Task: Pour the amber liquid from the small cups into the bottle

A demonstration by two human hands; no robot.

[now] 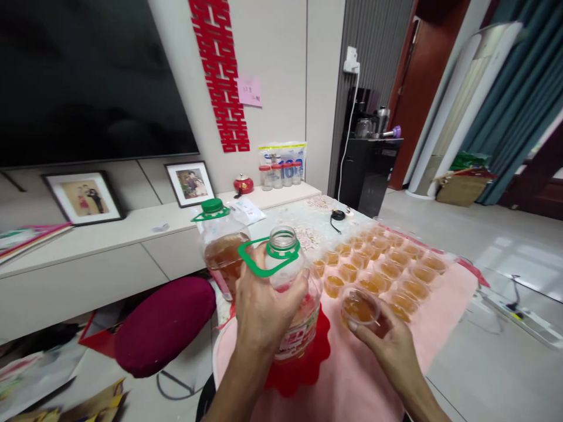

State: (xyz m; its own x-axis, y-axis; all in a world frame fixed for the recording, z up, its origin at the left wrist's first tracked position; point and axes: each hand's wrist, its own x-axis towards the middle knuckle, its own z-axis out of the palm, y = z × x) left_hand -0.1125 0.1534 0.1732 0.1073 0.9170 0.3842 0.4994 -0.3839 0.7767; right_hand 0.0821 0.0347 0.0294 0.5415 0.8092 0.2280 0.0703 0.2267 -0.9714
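Note:
My left hand (266, 305) is wrapped round the neck and shoulder of a clear plastic jug (299, 328) with a green carry handle (259, 271) and no cap. The jug stands upright on a red scalloped mat (323, 346); how much liquid it holds is hard to make out. Between thumb and fingers, my right hand (389, 340) grips a clear plastic cup (360, 308) of amber liquid, just right of the jug. Rows of similar filled cups (389, 269) stand beyond it on a pink cloth (457, 293).
A second jug (229, 252), green-capped and part full of brown liquid, stands at the left. Behind lie a black tape measure (337, 215) and a white packet (250, 211). A maroon stool (165, 325) is left of the table. Lidded jars (276, 177) line the cabinet.

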